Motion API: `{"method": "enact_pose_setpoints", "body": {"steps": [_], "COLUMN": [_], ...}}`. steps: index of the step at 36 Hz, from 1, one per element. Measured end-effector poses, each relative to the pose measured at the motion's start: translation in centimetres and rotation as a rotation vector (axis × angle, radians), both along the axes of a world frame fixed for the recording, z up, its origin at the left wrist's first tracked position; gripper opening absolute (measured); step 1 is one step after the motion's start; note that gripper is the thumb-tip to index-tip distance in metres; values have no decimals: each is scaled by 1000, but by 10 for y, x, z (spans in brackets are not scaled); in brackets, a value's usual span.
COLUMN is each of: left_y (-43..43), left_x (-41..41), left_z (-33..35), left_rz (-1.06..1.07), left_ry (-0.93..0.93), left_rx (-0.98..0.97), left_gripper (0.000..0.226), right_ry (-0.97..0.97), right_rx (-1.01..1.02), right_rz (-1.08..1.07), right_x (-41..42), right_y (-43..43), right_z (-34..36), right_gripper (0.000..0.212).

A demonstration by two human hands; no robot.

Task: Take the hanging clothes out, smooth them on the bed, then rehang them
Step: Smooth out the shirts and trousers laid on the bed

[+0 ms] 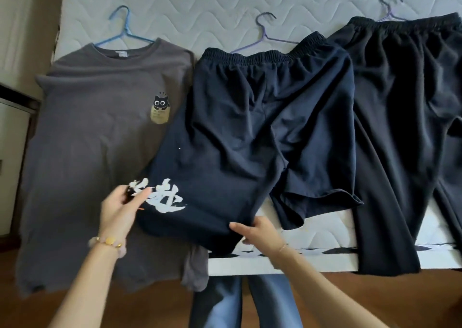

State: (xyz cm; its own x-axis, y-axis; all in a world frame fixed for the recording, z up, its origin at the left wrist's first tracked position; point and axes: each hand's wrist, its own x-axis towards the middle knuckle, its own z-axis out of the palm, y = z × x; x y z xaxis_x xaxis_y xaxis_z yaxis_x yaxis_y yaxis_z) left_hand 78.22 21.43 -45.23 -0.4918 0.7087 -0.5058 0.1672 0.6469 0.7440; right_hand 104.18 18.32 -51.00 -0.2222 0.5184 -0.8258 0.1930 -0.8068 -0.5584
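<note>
Three garments lie side by side on the quilted white mattress. A grey T-shirt with a small cat print lies at the left on a blue hanger. Navy shorts with white characters on one leg lie in the middle on a purple hanger. Black trousers lie at the right on another purple hanger. My left hand pinches the left edge of the printed shorts leg. My right hand grips the hem of that same leg.
The T-shirt and trousers hang over the bed's front edge toward the wooden floor. My legs in blue jeans stand against the bed. A white cabinet stands at the far left beside the bed.
</note>
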Motion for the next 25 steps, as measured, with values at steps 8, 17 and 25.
{"method": "enact_pose_setpoints", "body": {"steps": [8,17,25], "left_y": [-3,0,28], "left_x": [-70,-99,-148], "left_z": [-64,-76,-33], "left_rz": [-72,15,254], "left_ry": [284,-155,-267], "left_rx": [-313,-273,58], "left_gripper": [25,11,20], "right_ry": [62,2,227], "right_rx": [-87,-112,-155], "right_rz": [-242,-206,-269], "right_x": [-57,-82,-141], "right_y": [-17,-24,-26], "right_z": [-20,-26,-12], "right_gripper": [36,25,22]}}
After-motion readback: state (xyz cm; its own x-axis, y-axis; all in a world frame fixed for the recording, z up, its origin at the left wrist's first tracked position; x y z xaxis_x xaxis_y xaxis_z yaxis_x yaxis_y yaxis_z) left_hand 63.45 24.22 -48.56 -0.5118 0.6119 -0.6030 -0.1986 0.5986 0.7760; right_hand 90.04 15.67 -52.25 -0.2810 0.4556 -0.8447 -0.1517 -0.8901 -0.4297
